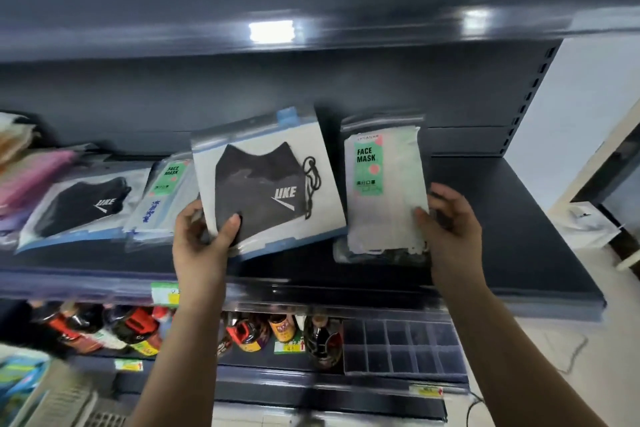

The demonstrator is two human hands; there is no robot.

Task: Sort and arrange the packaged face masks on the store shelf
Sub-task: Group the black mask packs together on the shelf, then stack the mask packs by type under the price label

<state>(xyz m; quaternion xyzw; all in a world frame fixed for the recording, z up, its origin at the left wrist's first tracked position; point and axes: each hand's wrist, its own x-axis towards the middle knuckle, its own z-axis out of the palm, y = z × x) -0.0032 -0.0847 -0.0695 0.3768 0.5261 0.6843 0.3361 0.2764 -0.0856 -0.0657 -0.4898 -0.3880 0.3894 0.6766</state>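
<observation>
The left grip [204, 229] is pinching a black mask packet [266, 184]; the right grip [446, 215] is pinching a white mask packet [384, 191] above the shelf [519, 218] near its front edge.

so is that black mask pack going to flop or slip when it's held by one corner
The black mask pack probably stays fairly flat: a white card seems to back it. Its glossy plastic sleeve looks slippery, so the left hand, gripping one corner, could lose it. It is likely light.

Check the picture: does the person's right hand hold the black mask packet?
No, the right hand grips the green-labelled pack; the left hand holds the black one.
</observation>
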